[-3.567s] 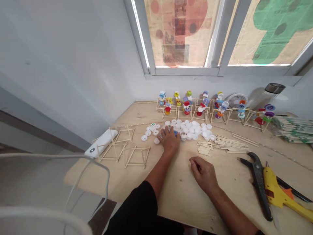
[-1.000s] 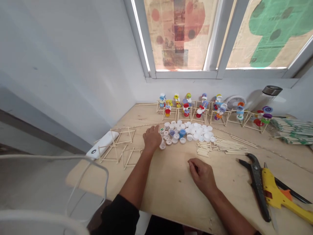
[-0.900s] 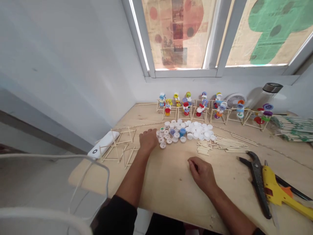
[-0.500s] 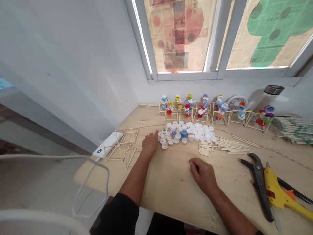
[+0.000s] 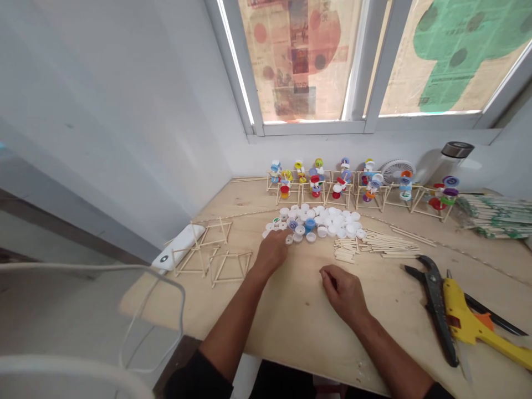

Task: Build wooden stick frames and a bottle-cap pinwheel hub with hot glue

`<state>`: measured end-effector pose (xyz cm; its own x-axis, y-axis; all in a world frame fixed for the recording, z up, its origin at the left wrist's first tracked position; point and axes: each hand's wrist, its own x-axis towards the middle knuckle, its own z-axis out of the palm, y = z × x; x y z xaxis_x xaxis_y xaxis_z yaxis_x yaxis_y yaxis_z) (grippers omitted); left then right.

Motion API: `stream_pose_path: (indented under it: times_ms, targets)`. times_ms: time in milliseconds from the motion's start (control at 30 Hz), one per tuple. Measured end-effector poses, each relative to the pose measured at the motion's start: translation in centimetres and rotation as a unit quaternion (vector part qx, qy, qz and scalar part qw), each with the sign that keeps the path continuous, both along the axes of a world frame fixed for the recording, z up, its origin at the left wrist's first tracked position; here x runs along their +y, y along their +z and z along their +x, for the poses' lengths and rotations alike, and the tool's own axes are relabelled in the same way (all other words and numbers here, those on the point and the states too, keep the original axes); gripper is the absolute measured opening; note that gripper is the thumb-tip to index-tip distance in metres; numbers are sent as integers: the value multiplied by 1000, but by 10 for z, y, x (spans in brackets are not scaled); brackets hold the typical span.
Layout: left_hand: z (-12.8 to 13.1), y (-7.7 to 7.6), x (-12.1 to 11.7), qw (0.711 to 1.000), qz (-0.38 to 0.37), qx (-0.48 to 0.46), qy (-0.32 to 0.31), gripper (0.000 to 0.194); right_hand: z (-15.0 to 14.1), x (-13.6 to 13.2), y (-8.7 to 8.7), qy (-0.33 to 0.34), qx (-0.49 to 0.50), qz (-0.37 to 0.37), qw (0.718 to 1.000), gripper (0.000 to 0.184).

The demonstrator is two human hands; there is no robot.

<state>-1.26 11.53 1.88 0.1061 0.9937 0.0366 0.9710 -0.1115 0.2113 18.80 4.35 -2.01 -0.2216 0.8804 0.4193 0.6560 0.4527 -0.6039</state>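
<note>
My left hand (image 5: pixel 272 250) rests knuckles-up at the near left edge of a pile of bottle caps (image 5: pixel 322 223), mostly white with a few blue ones; its fingertips touch the nearest caps and curl down over them. My right hand (image 5: pixel 343 292) lies on the plywood tabletop (image 5: pixel 291 316) with fingers curled in loosely; whatever is inside them is hidden. A heap of short wooden sticks (image 5: pixel 376 245) lies just right of the caps.
Stick frames (image 5: pixel 211 252) lie at the left by a white power bank (image 5: pixel 178 246). A row of stick-and-cap models (image 5: pixel 344 185) lines the back wall with a small fan (image 5: pixel 394 170). Black cutters (image 5: pixel 436 302) and a yellow glue gun (image 5: pixel 477 330) lie at the right.
My left hand swept caps in from the left side of the pile, drew back towards the stick frames, then came right again to the pile's near edge. My right hand stayed put.
</note>
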Motion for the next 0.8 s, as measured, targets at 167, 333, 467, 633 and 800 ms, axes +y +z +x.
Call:
stream_pose_path:
  times_ms: [167,333,467,633,800]
  targets:
    - [6,-6,3,999,14,27,-25,35,0,0,0,0,-5,-2,1000,22]
    - [12,-10,6,998,19,55,-33,29,0,0,0,-2,-2,1,1000,20]
    - [15,-13,7,997,23,66,-31,31,0,0,-1,-1,-2,1,1000,20]
    - [14,-14,10,996,39,66,-35,30,0,0,-1,-4,-1,1,1000,19]
    - [15,-17,12,997,55,46,-33,31,2,1,-2,-12,-5,-2,1000,19]
